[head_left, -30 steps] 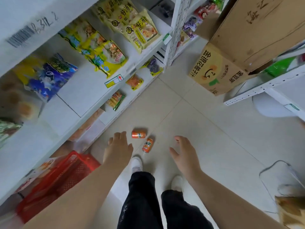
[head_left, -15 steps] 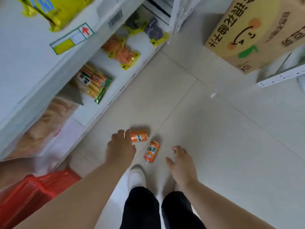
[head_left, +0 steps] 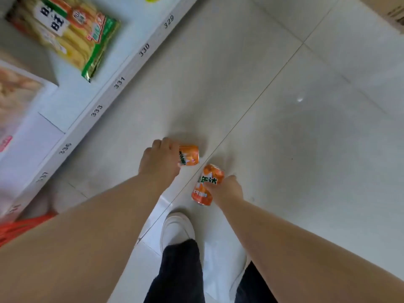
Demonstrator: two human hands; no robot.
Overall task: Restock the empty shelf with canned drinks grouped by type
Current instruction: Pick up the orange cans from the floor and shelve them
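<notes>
Far can [head_left: 189, 155]: bright orange, with a white strip of small dark print down its side.
Near can [head_left: 207, 184]: at 5 o'clock from the far can, the same orange, with bold green characters edged in white and a white patch below them.
Snack bag [head_left: 65, 33]: at 10 o'clock in the frame, yellow with a green border, black characters on a white panel and an orange-red patch.
Shelf edge [head_left: 122, 82]: white, marked with dark three-digit numbers.
Floor [head_left: 284, 127]: pale cream-grey tiles with thin dark joint lines.
Basket [head_left: 19, 228]: at 8 o'clock, blurred red-orange.
Shoe [head_left: 177, 226]: white.
Trousers [head_left: 179, 274]: black.
Carton [head_left: 393, 12]: at 1 o'clock, brown.
</notes>
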